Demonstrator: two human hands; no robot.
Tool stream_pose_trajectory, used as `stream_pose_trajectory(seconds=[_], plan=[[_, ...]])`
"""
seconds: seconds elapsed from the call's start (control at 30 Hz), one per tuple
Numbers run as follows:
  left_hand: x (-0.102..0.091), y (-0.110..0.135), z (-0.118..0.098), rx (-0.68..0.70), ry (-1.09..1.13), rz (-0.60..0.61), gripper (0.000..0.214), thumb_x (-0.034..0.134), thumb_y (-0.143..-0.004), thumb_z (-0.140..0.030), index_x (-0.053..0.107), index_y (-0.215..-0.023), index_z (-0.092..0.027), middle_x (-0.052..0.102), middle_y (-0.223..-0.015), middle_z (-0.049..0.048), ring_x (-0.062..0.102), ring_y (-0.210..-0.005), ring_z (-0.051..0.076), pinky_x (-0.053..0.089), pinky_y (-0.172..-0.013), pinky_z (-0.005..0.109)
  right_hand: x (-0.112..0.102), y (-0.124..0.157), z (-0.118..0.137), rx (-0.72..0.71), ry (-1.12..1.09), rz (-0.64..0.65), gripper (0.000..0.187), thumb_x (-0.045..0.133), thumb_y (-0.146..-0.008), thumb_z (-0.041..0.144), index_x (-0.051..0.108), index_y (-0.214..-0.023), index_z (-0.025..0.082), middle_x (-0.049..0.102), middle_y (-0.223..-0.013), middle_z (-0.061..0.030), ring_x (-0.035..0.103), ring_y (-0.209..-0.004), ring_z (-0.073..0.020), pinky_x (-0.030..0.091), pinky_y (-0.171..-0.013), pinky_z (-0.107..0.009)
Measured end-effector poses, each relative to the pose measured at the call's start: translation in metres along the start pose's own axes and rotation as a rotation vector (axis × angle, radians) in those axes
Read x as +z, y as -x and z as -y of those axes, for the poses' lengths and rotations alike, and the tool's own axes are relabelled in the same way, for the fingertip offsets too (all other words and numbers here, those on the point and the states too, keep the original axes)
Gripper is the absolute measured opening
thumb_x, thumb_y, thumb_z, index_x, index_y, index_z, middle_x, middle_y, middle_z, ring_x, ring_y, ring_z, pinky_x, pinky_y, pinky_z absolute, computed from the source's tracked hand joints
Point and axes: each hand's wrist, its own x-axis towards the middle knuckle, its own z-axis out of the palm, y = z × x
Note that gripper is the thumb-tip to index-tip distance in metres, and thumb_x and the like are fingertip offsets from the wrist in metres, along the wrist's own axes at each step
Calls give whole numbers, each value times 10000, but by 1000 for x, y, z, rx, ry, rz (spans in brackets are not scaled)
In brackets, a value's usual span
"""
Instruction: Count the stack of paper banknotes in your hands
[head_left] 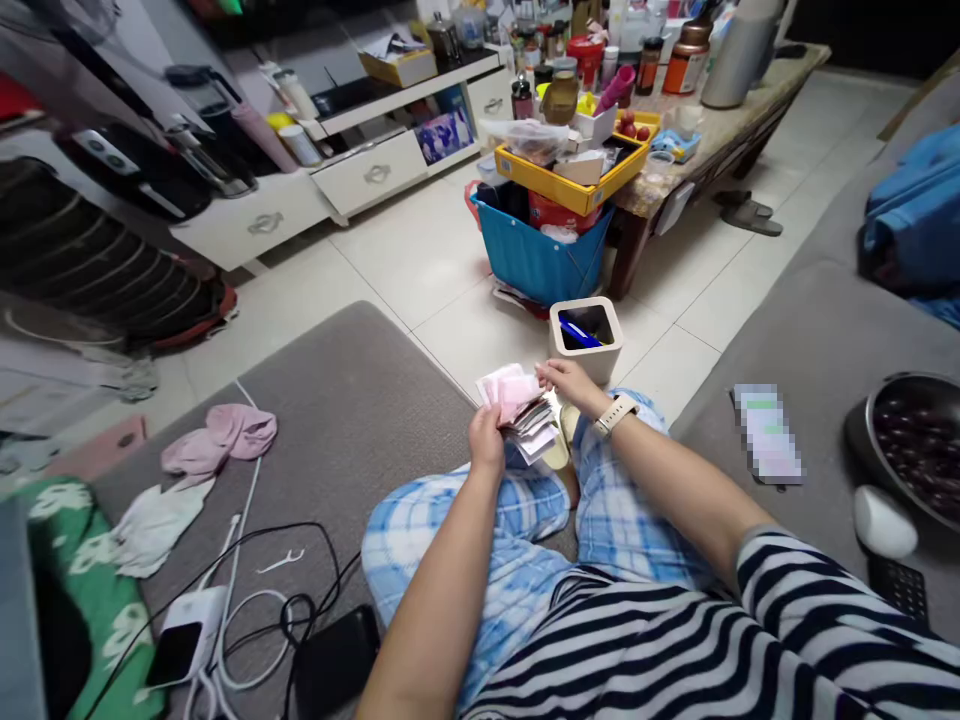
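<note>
A thick stack of paper slips [534, 432], white with pink ones on top, is held over my lap. My left hand [487, 442] is closed around its left edge, thumb on the upper side. At the upper right edge, my right hand [574, 383], with a pale watch [616, 412] on its wrist, has thumb and fingers pinched together at the corner of a pink paper slip [519, 390]. The print on the slips is too small to read. Just beyond my right hand, a beige bin [587, 362] stands on the floor with something blue inside.
Beside me on the grey sofa [352, 400] lie cables, a white power bank [191, 625] and pink cloth [221, 440]. To my right are a phone [766, 432] and a bowl of dark fruit [874, 440]. A blue basket [544, 245] stands by the cluttered table [652, 190].
</note>
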Motion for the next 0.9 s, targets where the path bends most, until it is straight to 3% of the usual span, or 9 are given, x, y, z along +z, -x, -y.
stream_pose_trajectory(seconds=[0.2, 0.3, 0.53, 0.67, 0.8, 0.9], plan=[[-1, -6, 10, 41, -69, 53, 230, 712, -630, -372, 657, -678, -154, 668, -682, 24, 596, -657, 164, 458, -644, 264, 7, 11, -15, -22, -158, -34, 401, 752, -596, 501, 521, -623, 174, 496, -576, 45, 431, -574, -106, 322, -577, -249], [-3, -11, 16, 62, -71, 8, 229, 667, -672, -386, 673, -670, -157, 677, -707, 33, 600, -680, 167, 461, -653, 269, 7, 18, -10, -56, -200, -49, 357, 751, -623, 471, 562, -665, 172, 514, -597, 42, 445, -593, -109, 334, -597, -253], [-3, -14, 15, 36, 10, -81, 220, 640, -661, -356, 687, -684, -143, 669, -721, 21, 592, -698, 145, 444, -697, 254, 8, 16, -8, 1, -273, 75, 392, 719, -664, 533, 554, -668, 178, 498, -574, 34, 406, -539, -101, 308, -541, -247], [3, -11, 10, 2, 28, -35, 193, 675, -629, -341, 665, -656, -150, 664, -693, 20, 594, -675, 154, 445, -671, 261, 8, 10, -11, 45, -298, 67, 464, 624, -721, 632, 538, -650, 181, 485, -539, 22, 374, -496, -101, 258, -496, -249], [6, -7, 8, -35, 36, 30, 198, 717, -613, -335, 652, -661, -155, 655, -669, 9, 595, -653, 150, 447, -654, 255, 8, 7, -10, 40, -248, -41, 441, 698, -674, 588, 525, -646, 183, 429, -523, 51, 317, -490, -86, 237, -499, -244], [4, -5, 8, -55, 40, 76, 224, 738, -607, -336, 663, -704, -148, 665, -682, 12, 601, -649, 152, 454, -661, 258, 9, 7, -8, 10, -221, -49, 399, 732, -650, 527, 537, -651, 179, 439, -545, 52, 356, -531, -94, 272, -536, -246]])
